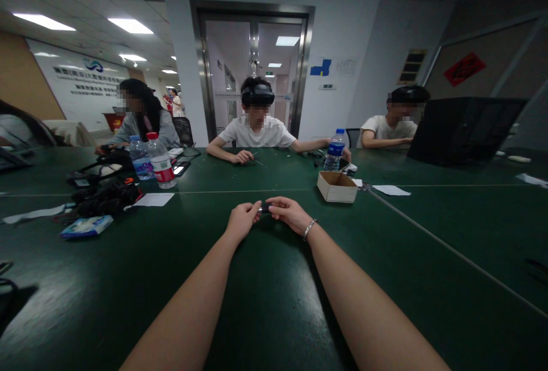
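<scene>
Both hands meet over the green table, pinching one small black-and-silver object (265,209) between them; its kind is too small to make out. My left hand (242,221) is closed on its silver end with thumb and fingertips. At the dark end, my right hand (290,214) grips with thumb and forefinger, its other fingers bent. A silver bracelet (309,229) circles the right wrist. The fingertips partly cover the object.
Right of my hands stands an open cardboard box (336,188), with a water bottle (335,151) behind it. Two bottles, dark cables (107,197) and a blue-white packet (87,226) lie leftward. A person (257,131) sits opposite; a black case (462,131) stands right.
</scene>
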Demonstrator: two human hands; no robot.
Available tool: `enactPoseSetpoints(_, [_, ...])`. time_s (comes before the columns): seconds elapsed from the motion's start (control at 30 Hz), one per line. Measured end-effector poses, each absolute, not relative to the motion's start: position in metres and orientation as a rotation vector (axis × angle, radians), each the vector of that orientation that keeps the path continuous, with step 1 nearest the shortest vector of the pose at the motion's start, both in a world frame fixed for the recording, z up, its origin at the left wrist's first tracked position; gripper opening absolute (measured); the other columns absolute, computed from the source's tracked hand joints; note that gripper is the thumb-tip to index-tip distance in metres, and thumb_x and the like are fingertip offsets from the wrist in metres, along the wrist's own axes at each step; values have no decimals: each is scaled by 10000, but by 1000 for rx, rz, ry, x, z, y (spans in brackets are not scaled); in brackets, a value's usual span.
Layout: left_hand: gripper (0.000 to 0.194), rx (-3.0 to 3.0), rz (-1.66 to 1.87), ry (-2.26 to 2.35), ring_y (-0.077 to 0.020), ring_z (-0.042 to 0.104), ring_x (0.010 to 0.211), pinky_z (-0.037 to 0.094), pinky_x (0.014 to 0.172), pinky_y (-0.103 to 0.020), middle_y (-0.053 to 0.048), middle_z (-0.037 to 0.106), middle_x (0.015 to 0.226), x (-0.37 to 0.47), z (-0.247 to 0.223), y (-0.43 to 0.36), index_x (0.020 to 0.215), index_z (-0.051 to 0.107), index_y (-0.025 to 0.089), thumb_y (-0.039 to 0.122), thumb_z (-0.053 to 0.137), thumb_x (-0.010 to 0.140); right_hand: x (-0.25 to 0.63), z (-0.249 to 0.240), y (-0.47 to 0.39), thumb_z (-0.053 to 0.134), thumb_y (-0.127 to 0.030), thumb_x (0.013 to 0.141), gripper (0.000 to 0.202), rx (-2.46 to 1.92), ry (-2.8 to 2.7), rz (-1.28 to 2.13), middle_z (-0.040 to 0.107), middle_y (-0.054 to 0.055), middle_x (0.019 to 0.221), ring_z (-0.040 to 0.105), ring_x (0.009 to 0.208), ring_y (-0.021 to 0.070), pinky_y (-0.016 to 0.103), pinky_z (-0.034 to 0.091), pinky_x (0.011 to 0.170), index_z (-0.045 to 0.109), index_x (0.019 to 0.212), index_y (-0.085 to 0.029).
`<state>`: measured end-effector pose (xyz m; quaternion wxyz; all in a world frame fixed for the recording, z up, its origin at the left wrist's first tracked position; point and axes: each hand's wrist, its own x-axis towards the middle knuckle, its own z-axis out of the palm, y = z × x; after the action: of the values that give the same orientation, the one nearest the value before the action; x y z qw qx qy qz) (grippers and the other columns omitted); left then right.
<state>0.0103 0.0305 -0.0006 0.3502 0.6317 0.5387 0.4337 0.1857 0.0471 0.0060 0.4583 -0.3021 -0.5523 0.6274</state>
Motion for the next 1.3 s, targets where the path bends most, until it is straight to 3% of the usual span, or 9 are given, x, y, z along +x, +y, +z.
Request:
enactPoseSetpoints(0.87, [518,1675,1147,1524,-163,535,541,365,532,-252,-43,598,584,15,12,18,659,629,158,607,404,786,185,10,44,833,-239,540,416,-779,-1326,1554,581,-1,742,506,573,72,200,430,541,664,912,-155])
enactPoseSetpoints(1.1, [360,1718,1288,1445,-140,547,586,387,567,-234,7,588,632,15,4,22,826,610,202,521,445,800,183,8,45,833,-212,539,406,-784,-1318,1558,596,3,733,528,566,71,187,441,537,660,900,-146])
enactPoseSetpoints(1.3, [295,1695,1305,1331,-157,583,693,403,574,-228,-30,640,752,13,-1,28,855,622,184,451,547,754,184,7,46,820,-229,577,369,-766,-1279,1562,591,3,675,537,569,82,184,438,518,655,893,-136])
